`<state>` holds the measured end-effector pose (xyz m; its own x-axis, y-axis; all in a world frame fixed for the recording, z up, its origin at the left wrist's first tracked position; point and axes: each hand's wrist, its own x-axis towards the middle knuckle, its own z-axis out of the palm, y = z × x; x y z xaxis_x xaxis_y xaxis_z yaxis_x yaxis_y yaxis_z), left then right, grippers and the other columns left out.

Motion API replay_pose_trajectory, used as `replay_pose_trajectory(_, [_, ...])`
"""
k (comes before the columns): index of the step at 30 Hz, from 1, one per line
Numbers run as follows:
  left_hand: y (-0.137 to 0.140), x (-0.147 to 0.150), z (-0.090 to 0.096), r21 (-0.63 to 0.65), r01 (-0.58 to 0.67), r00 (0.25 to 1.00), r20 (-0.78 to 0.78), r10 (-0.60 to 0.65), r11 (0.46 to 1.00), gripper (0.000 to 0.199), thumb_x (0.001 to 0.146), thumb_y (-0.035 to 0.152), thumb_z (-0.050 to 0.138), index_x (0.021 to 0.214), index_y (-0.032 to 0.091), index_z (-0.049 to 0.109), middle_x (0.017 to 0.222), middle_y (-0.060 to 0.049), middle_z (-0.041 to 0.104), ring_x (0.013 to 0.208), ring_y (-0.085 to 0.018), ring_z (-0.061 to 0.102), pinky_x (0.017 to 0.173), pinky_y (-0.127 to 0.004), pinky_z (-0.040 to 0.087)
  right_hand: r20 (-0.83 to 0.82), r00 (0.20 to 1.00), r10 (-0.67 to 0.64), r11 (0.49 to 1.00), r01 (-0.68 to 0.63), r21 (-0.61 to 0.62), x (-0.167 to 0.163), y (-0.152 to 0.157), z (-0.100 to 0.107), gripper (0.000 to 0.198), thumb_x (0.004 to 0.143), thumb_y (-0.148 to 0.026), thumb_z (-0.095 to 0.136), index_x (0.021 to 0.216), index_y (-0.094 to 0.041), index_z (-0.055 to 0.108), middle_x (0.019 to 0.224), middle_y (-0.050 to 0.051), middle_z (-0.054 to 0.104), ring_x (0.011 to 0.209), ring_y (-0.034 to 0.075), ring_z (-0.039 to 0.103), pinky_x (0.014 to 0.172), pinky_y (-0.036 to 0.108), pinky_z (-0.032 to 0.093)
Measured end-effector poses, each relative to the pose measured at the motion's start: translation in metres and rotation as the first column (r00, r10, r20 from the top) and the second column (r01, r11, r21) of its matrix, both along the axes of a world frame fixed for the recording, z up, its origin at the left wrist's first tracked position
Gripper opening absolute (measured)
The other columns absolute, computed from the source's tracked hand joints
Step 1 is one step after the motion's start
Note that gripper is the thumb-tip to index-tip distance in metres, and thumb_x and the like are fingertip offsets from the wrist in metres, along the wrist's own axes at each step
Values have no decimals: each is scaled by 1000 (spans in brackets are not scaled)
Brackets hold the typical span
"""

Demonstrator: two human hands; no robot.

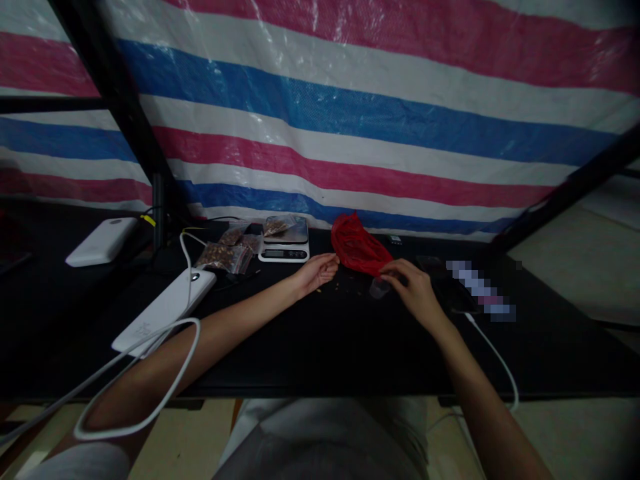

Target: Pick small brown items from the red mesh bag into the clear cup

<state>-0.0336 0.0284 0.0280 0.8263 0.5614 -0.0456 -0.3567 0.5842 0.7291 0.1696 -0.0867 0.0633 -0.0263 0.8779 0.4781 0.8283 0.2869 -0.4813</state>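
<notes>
While the left hand [316, 272] lies on the black table [310, 347] with fingers loosely curled, holding nothing, the right hand [413, 288] pinches a small clear cup [379, 288] with its fingertips. The cup stands just in front of the red plastic bag [359, 248], whose long axis runs from back-left to front-right. Behind the left hand sit a kitchen scale [285, 241] and small seed packets [226, 252]; 1 white power bank [165, 308] lies further left.
</notes>
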Motion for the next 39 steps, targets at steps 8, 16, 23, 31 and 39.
replay_pose_trajectory(8, [-18, 69, 38, 250, 62, 993, 85, -86, 966, 20, 80, 26, 46, 68, 11, 51, 48, 6, 35, 39, -2, 27, 39, -14, 17, 216, 970, -109, 993, 114, -12, 9, -10, -4, 21, 86, -31, 45, 98, -23, 60, 98, 5, 62, 92, 21, 55, 78, 35, 38])
replay_pose_trajectory(16, [-26, 120, 32, 332, 53, 996, -84, -26, 942, 20, 76, 29, 48, 67, 12, 51, 46, 6, 41, 37, -3, 37, 39, -15, 24, 243, 935, -260, 966, 250, 70, 24, -39, 8, 24, 87, -32, 42, 99, -24, 60, 96, 4, 63, 93, 21, 55, 76, 34, 37])
replay_pose_trajectory(23, [-26, 118, 27, 318, 52, 991, -137, -8, 947, 26, 76, 38, 49, 74, 12, 51, 59, -1, 59, 49, -10, 58, 48, -18, 39, -59, 976, -209, 978, 208, -28, 39, -52, 0, 24, 84, -35, 46, 93, -21, 62, 89, 4, 64, 87, 20, 58, 80, 34, 41])
replay_pose_trajectory(31, [-26, 114, 24, 400, 82, 992, -117, -38, 913, 25, 80, 36, 45, 81, 12, 53, 68, -7, 67, 58, -14, 64, 52, -19, 41, -308, 938, -157, 983, 120, -136, 33, -56, 2, 24, 83, -38, 48, 90, -20, 62, 74, 2, 60, 72, 17, 57, 68, 29, 44])
replay_pose_trajectory(39, [-4, 55, 42, 671, -27, 988, -94, 122, 741, 21, 74, 33, 58, 74, 12, 58, 73, -4, 62, 69, -13, 59, 66, -23, 41, 118, 991, -68, 990, 81, -117, -13, -49, -3, 17, 84, -29, 49, 95, -25, 61, 94, 3, 61, 85, 18, 53, 73, 33, 37])
